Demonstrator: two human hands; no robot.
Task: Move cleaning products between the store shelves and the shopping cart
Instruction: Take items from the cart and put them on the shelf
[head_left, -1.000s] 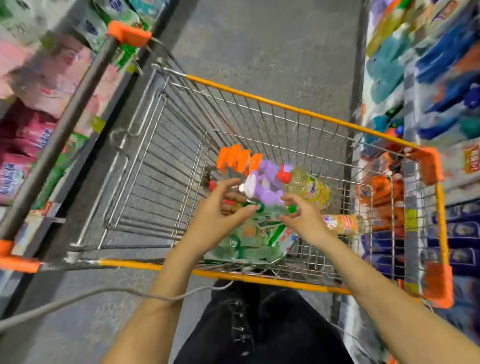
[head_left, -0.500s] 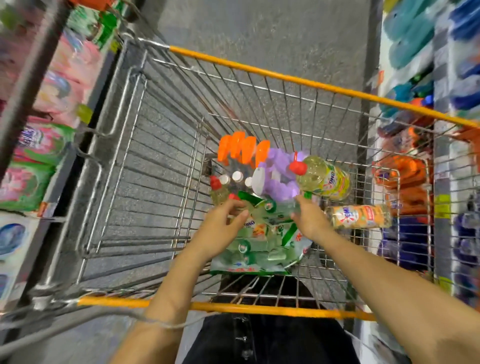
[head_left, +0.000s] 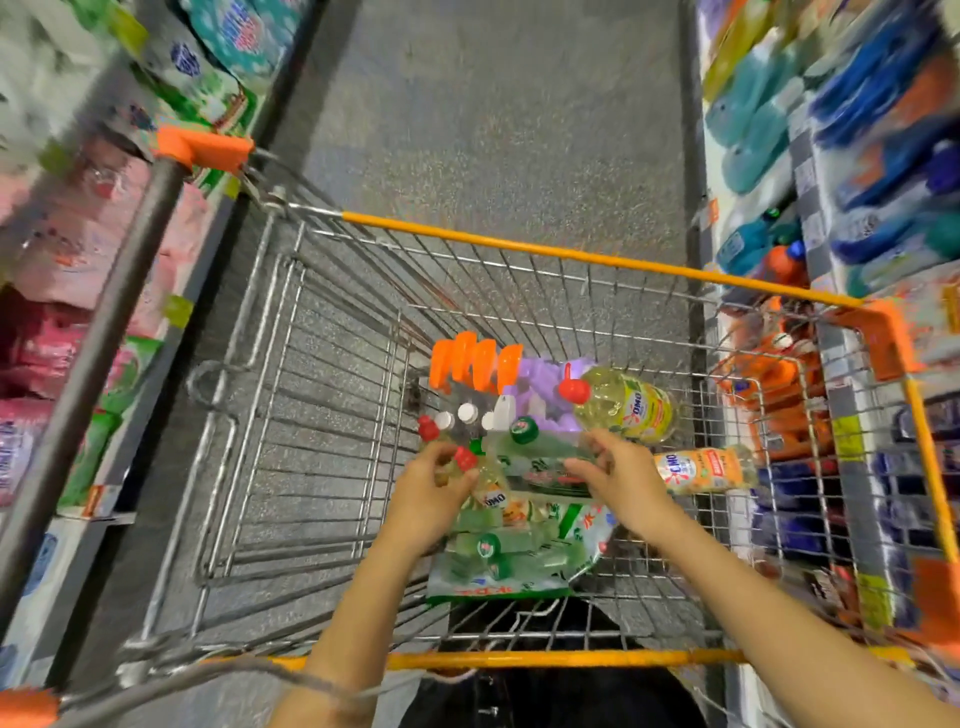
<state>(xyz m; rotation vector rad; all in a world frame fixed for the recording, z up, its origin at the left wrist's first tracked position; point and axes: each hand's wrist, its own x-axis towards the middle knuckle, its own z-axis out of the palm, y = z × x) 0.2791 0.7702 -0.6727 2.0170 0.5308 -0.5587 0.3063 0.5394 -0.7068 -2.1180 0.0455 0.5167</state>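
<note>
Green-capped bottle (head_left: 540, 451), translucent green, gripped by right hand (head_left: 623, 483) fingers; left hand (head_left: 431, 501) fingers clasp red-capped bottle (head_left: 466, 459).

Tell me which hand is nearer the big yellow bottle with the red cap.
Right. The right hand, gripping the green-capped bottle, is just short of the yellow bottle; the left hand, holding a small red-capped bottle, is farther to its left.

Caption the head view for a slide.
Left hand grips a red-capped bottle, right hand holds a green-capped bottle, inside the shopping cart.
</note>
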